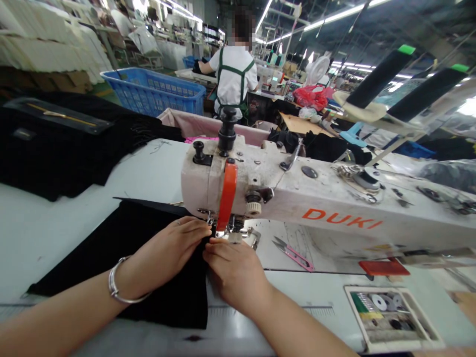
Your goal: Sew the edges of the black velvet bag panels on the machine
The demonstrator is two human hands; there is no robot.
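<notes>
One black cloth (107, 238) | matte, flat, straight-edged | left fingers (193, 229) extended, right fingers (220, 249) bent; grip unclear

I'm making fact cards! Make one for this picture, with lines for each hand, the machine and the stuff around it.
Left hand: resting on black cloth
Right hand: at the cloth's right edge, close to the left hand
Left wrist: silver bangle
Machine: white sewing machine, orange letters reading DUKI
Under its arm: pink-handled snips
Tray: right side, holding small bits
Behind: blue basket; person in white shirt, back turned
</notes>
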